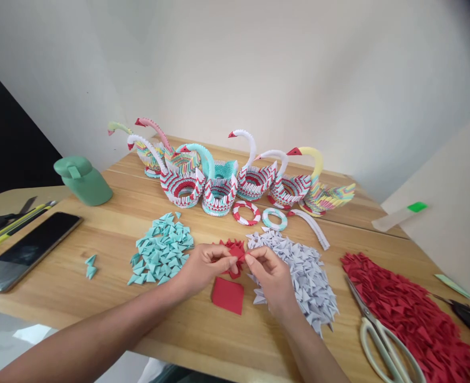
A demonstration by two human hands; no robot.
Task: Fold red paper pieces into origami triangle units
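Note:
Between my two hands is a small red piece of paper (238,254), pinched at both sides by fingers and thumbs. My left hand (213,264) grips its left side, thumb and fingertips pressed together. On the opposite edge my right hand (270,271) pinches with thumb and forefinger. The fingers partly cover the paper, so its folds are hard to make out. Just behind it lies a small cluster of red folded paper pieces (235,244). Flat on the table below my hands rests a red paper square stack (227,296).
Piles of teal (163,250), white (304,271) and red folded pieces (410,314) surround my hands. Several paper swans (219,197) and two paper rings (246,213) stand behind. Scissors (378,330) lie right; a phone (29,250) and green bottle (83,181) are left.

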